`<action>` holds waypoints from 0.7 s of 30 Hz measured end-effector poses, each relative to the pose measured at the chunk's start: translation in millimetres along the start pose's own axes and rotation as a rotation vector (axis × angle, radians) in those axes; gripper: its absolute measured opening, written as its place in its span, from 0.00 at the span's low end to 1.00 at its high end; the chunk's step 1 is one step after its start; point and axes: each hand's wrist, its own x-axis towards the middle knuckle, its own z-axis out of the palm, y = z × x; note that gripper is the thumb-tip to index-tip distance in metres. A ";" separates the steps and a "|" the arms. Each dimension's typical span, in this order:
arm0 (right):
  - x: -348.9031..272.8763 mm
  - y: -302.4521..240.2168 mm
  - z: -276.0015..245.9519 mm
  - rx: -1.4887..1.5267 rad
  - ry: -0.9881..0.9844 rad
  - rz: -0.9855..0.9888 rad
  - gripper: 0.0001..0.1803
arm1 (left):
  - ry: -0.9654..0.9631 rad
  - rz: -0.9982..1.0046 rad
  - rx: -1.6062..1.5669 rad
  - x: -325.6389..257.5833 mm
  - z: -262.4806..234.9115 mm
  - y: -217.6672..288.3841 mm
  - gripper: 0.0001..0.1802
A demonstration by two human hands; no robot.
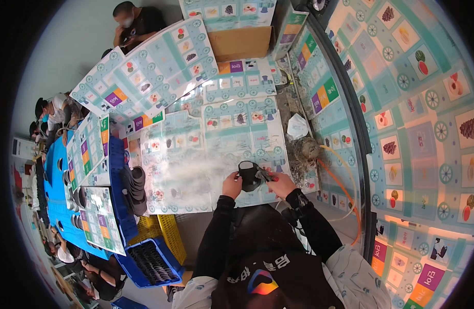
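In front of me, over the near edge of the covered bench, I hold a black rounded, cup-like piece (pixel 249 181) with a pale oval face at its top. The fingers of my left hand (pixel 232 185) close on its left side. My right hand (pixel 282 185) is closed at the piece's right side, around a small greyish thing (pixel 265 175). Whether that is a tool or a cloth, I cannot tell. A stack of similar dark curved pieces (pixel 135 188) stands to the left of the bench.
Printed sheets cover the bench (pixel 232 131), with pale dust on them. Covered panels (pixel 160 59) stand at the back and right. A white crumpled thing (pixel 297 126) and an orange hose (pixel 345 190) are at right. A blue crate (pixel 170 282) holds dark pieces. Other people work at left.
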 end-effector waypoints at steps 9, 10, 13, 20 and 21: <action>28.9 -2.7 15.7 -0.057 0.032 0.045 0.28 | -0.005 -0.001 -0.040 1.7 -1.2 -7.9 0.21; 28.9 -2.3 15.3 -0.054 0.019 0.042 0.28 | 0.004 0.001 -0.043 1.7 -1.9 -8.1 0.21; 25.4 -0.7 13.6 -0.017 0.112 -0.041 0.25 | -0.020 -0.007 -0.083 2.2 -4.7 -7.9 0.22; 35.3 -2.6 23.7 -0.101 0.092 -0.041 0.18 | -0.072 0.005 -0.062 4.5 -6.3 -7.5 0.23; 36.6 -2.9 22.6 -0.119 0.070 0.022 0.18 | -0.080 0.003 -0.070 5.1 -6.3 -7.9 0.23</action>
